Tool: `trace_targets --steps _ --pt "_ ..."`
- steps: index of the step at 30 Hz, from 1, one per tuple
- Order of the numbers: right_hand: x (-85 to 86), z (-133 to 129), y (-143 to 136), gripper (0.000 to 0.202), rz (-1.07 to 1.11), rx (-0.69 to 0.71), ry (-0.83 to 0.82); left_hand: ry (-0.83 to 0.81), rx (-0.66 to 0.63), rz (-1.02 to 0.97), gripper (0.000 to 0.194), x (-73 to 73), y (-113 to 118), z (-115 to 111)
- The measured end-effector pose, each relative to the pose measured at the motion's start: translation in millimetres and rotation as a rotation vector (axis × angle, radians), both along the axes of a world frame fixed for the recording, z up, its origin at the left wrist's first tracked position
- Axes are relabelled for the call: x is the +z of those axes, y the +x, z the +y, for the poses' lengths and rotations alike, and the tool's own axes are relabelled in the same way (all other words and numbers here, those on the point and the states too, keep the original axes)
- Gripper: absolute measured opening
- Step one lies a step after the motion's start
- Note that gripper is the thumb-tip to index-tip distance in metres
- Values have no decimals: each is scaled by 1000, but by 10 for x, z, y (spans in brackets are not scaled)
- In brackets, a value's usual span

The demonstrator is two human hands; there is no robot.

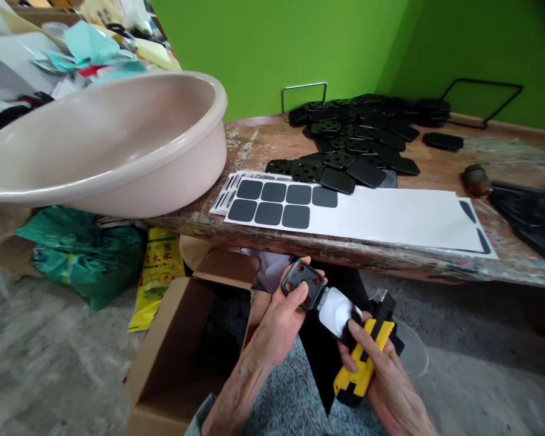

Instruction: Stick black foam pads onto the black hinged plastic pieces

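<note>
In front of my lap, my left hand (pixel 284 318) grips one half of a small black hinged plate (pixel 303 283), its thumb pressed over a face with round holes. The other half, joined by a hinge, carries a bright white surface (pixel 336 309). My right hand (pixel 384 369) is closed round a yellow and black hand tool (pixel 366 357), whose exact kind I cannot make out. Its thumb and fingertips also reach the outer edge of the white half. On the bench edge above lies a sheet of dark rounded-square stickers (pixel 275 203), partly peeled, over more sheets.
Many black plates (pixel 358 145) are piled on the wooden bench (pixel 254 139) against a green wall. A large pink basin (pixel 186 145) overhangs its left end. Below stands an open cardboard box (pixel 163 345) with dark pieces inside. Black metal parts (pixel 527 212) lie at right.
</note>
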State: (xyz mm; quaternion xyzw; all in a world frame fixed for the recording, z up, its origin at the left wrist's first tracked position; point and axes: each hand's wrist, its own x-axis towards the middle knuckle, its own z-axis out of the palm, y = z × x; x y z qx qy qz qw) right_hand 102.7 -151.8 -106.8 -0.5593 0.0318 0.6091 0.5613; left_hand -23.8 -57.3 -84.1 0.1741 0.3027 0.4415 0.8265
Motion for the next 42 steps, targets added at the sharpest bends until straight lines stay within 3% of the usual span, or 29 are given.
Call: trace_targets --steps 4,9,12,15,20,27,33,39,42 --pt "-48 8 18 41 -131 170 32 -17 39 31 41 52 33 -17" --pt "-57 81 208 37 -887 445 61 31 66 246 34 63 -16 20" --pt "79 162 262 26 -1262 686 245 165 -3 480 34 51 -49 26" --pt "261 275 211 39 -1524 862 439 360 -78 705 35 26 -72 11" --pt "433 429 123 48 -1808 1002 430 633 -106 918 35 -43 -105 -12" --pt "541 485 149 36 -2016 1050 451 791 -140 1083 45 -122 -160 -27" --pt "580 481 154 29 -2080 1078 417 741 -189 1130 49 -73 -194 -73" --pt "212 581 439 24 -1921 1112 173 527 -99 912 33 29 -205 -150" --pt "62 614 545 10 -1551 1011 166 204 -62 592 26 74 -206 -93"
